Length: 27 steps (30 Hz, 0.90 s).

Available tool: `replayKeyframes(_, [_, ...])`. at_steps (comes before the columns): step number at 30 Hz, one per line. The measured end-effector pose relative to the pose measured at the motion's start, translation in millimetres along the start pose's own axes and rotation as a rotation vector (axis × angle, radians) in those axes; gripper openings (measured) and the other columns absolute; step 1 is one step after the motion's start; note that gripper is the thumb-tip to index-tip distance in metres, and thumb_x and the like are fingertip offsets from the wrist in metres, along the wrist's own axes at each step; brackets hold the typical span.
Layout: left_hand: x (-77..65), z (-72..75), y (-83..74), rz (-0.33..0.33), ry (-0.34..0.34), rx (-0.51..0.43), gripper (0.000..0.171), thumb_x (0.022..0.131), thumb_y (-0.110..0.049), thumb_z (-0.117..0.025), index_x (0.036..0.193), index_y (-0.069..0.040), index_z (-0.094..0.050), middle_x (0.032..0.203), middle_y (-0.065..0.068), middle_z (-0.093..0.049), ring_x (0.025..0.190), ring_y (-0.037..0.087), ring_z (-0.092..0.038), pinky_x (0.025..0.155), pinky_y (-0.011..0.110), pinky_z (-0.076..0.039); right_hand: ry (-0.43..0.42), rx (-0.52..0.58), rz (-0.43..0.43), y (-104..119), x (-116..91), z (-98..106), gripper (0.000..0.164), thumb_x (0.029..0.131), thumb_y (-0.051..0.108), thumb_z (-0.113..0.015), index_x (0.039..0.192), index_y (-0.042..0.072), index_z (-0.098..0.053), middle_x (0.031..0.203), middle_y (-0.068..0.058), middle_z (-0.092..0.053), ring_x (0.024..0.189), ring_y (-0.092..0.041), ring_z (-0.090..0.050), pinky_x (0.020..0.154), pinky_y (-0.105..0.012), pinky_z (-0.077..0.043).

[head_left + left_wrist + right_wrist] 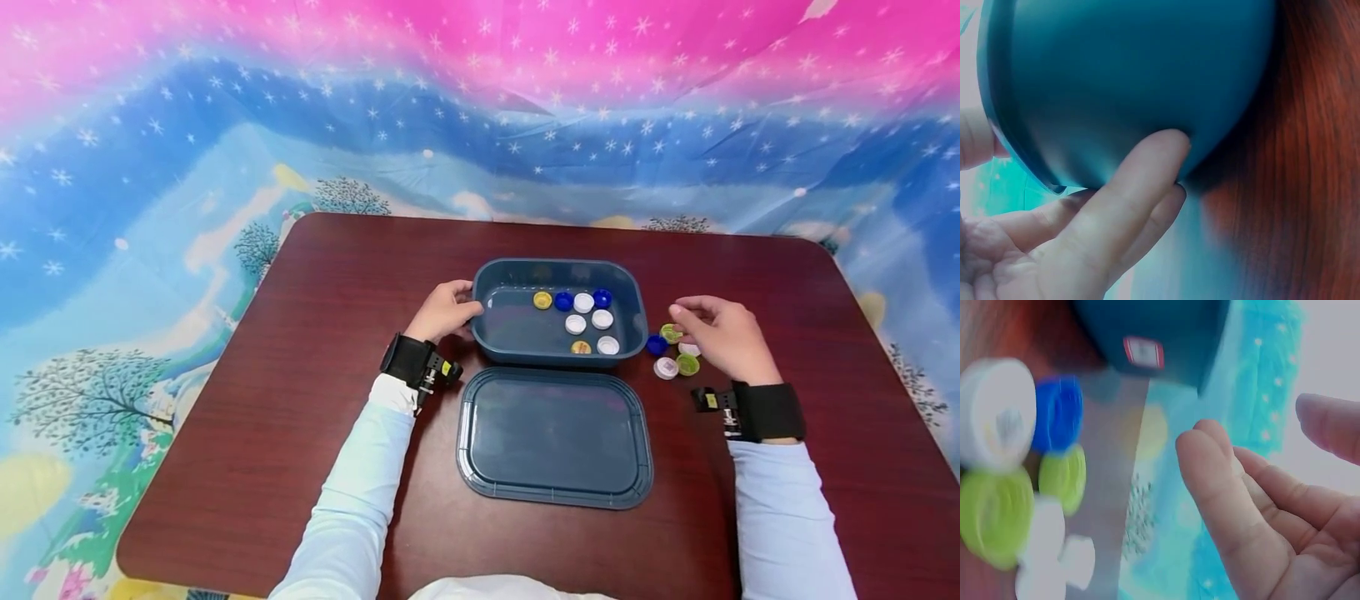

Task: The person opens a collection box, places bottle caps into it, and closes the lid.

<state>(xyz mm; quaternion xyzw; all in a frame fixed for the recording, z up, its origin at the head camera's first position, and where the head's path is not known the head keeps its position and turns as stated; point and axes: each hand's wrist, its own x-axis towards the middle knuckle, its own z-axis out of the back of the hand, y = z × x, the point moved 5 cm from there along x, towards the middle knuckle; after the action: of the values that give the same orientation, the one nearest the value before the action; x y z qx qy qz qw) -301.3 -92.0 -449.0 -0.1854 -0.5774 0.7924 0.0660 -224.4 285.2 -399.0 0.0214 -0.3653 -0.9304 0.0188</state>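
Observation:
A dark blue-grey plastic box stands on the table, with several yellow, blue and white bottle caps lying on its floor, mostly in the right half. My left hand grips the box's left end, its thumb at the rim and its fingers against the outer wall. To the right of the box my right hand hovers over a group of loose bottle caps in green, blue and white. Thumb and fingers stand apart there, with nothing between them.
The box's matching lid lies flat on the brown table, just in front of the box. Behind the table hangs a pink and blue printed cloth. A small red-edged sticker shows on the box's end in the right wrist view.

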Motion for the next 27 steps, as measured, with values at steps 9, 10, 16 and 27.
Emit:
replayKeyframes(9, [-3.8, 0.7, -5.2, -0.014, 0.013, 0.033, 0.054, 0.095, -0.009, -0.056, 0.145, 0.000, -0.040, 0.130, 0.021, -0.055, 0.099, 0.031, -0.064, 0.074, 0.038, -0.058, -0.067, -0.183, -0.034, -22, 7, 35, 0.047, 0.101, 0.029, -0.053, 0.128, -0.009, -0.053, 0.114, -0.032, -0.058, 0.100, -0.046, -0.056, 0.075, -0.052, -0.049])
replayKeyframes(10, [-4.0, 0.2, -4.9, -0.013, 0.015, 0.037, 0.054, 0.095, -0.009, -0.056, 0.146, 0.000, -0.039, 0.130, 0.021, -0.055, 0.100, 0.031, -0.064, 0.075, 0.038, -0.057, -0.065, -0.198, -0.036, -25, 9, 37, 0.046, 0.100, 0.026, -0.055, 0.128, -0.010, -0.052, 0.115, -0.033, -0.057, 0.102, -0.047, -0.055, 0.077, -0.056, -0.048])
replayKeyframes(16, [-2.4, -1.9, 0.2, -0.013, 0.008, 0.026, 0.053, 0.096, -0.010, -0.057, 0.146, -0.003, -0.040, 0.130, 0.019, -0.055, 0.099, 0.029, -0.065, 0.074, 0.036, -0.058, 0.023, -0.254, -0.056, -37, 31, 33, 0.045, 0.095, 0.016, -0.061, 0.130, -0.011, -0.050, 0.122, -0.037, -0.051, 0.109, -0.051, -0.049, 0.084, -0.061, -0.045])
replayKeyframes(27, [-4.3, -1.2, 1.7, -0.021, 0.015, 0.032, 0.055, 0.094, -0.010, -0.058, 0.146, -0.001, -0.039, 0.127, 0.021, -0.057, 0.096, 0.030, -0.065, 0.073, 0.039, -0.058, 0.192, -0.271, -0.117, -52, 53, 8, 0.044, 0.094, 0.011, -0.060, 0.130, -0.012, -0.049, 0.124, -0.037, -0.046, 0.111, -0.052, -0.046, 0.091, -0.062, -0.042])
